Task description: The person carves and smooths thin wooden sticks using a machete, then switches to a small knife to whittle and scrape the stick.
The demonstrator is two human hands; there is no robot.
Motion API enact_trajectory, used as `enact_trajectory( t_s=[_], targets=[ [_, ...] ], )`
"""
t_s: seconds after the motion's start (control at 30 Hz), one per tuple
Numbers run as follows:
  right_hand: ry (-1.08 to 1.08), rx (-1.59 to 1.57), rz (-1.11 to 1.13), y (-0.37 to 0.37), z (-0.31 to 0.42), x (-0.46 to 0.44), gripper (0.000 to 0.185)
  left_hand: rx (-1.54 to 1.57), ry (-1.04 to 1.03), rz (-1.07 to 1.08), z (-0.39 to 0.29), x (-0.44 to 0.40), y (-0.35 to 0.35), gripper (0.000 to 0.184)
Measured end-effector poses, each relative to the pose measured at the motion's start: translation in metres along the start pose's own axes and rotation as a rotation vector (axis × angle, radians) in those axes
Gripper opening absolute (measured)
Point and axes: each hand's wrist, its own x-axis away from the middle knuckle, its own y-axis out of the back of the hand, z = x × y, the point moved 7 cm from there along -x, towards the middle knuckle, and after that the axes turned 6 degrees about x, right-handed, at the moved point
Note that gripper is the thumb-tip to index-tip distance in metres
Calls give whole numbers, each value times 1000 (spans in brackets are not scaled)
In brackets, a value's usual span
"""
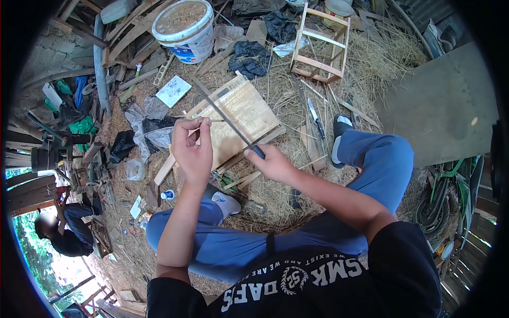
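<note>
My right hand is closed round the dark handle of a long, narrow metal blade. It may be a file or a knife; I cannot tell which. The blade slants up and left over a pale wooden board that lies low on the ground. My left hand pinches the end of a thin stick between thumb and fingers. That stick points right, towards the blade, and whether the two touch is unclear. Beyond the board's right side lies a knife with a black handle.
A white bucket stands at the back left, and a small wooden frame at the back. Straw and wood scraps cover the ground. A flat grey sheet lies at right. Another person sits far left, near a bench vise.
</note>
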Motion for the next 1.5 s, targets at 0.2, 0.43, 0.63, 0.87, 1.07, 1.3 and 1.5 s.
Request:
enact_trajectory(
  t_s=[0.2, 0.43, 0.63, 0.87, 1.07, 1.3, 1.5],
  targets=[
    [78, -79, 46, -5, 16, -4, 47, -74, 8, -11, -4, 4, 0, 10],
    [33, -58, 69, 0, 27, 1, 42, -74, 49, -24, 0, 7, 2, 9],
    [32, -43, 20, -1, -7, -2, 39, -98, 13, -4, -6, 4, 6, 9],
    [204, 116, -39, 2, 13, 10, 40, -22, -16, -60, -5, 3, 7, 13],
    [-31, 139, -27, 9, 7, 10, 43, -75, -36, -36, -9, 4, 1, 14],
    [-111, 181, 10, 7, -51, 6, 41, -61, -17, -48, -6, 7, 5, 14],
    [63, 208, -57, 2, -13, 22, 48, -90, 7, -80, -1, -6, 14, 13]
  ],
)
